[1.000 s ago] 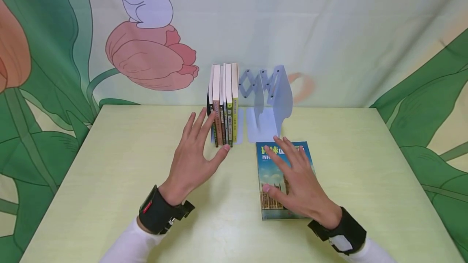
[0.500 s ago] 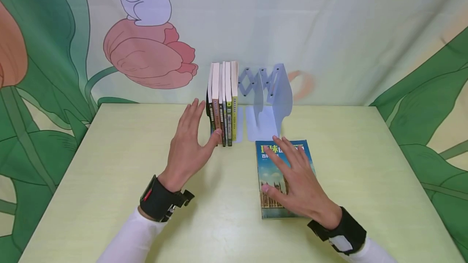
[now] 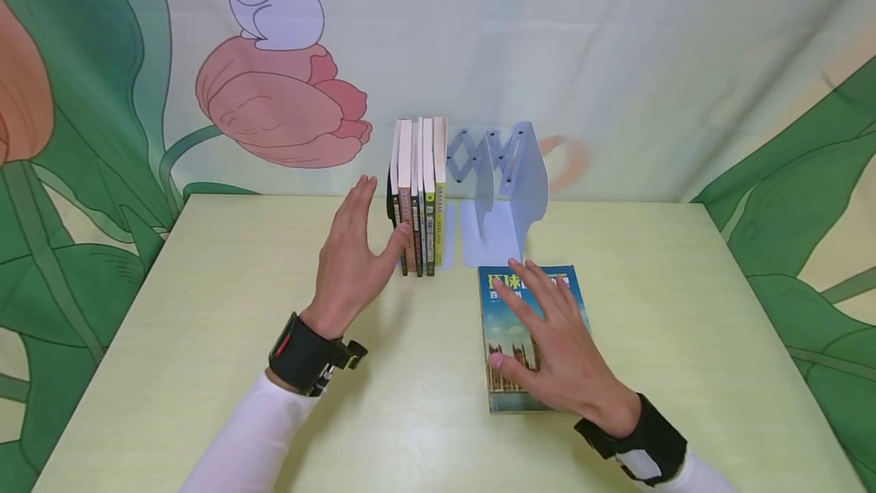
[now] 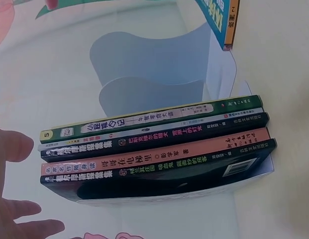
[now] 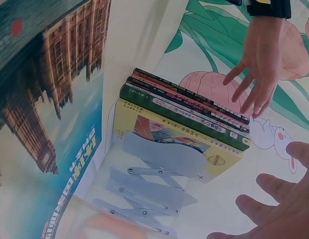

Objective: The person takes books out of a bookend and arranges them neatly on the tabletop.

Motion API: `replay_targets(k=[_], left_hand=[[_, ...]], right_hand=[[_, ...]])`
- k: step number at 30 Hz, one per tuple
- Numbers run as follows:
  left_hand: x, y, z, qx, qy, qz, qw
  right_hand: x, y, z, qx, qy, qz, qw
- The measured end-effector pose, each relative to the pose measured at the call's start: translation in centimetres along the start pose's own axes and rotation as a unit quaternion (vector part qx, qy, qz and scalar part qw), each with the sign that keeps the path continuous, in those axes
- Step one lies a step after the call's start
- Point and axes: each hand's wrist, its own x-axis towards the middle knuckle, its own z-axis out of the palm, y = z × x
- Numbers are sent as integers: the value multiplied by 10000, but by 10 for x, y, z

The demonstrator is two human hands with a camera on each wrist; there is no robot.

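Observation:
Several books (image 3: 419, 230) stand upright in the left part of a pale blue expandable bookend (image 3: 530, 181), their spines facing me. My left hand (image 3: 352, 261) hovers just left of this row with fingers straight and thumb spread, holding nothing. In the left wrist view, parts of that hand (image 4: 12, 199) show at the left edge, beside the book spines (image 4: 159, 144). A blue-covered book (image 3: 506, 333) with a building on it lies flat in front of the bookend. Above it is my right hand (image 3: 568, 352), fingers spread and relaxed; the right wrist view shows that hand (image 5: 281, 206) apart from the cover.
All of this is on a light yellow-green table (image 3: 226, 310). Behind it hangs a cloth (image 3: 650, 82) printed with flowers, leaves and a rabbit. The bookend's right section (image 5: 154, 194) holds no book between its plates.
My left hand has drawn left and slightly farther back, its thumb moving away from the front of the books. My right hand has stayed nearly still above the blue book.

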Motion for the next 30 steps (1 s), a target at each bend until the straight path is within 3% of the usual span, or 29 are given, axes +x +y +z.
replay_targets(k=[14,30], left_hand=[[12,-4,6,14,-20,-170,9999],[23,-5,11,84,222,-188,9995]], right_hand=[[-2,-4,-2,102,29,-95,9999],[-5,-3,-1,72,-89,19,9999]])
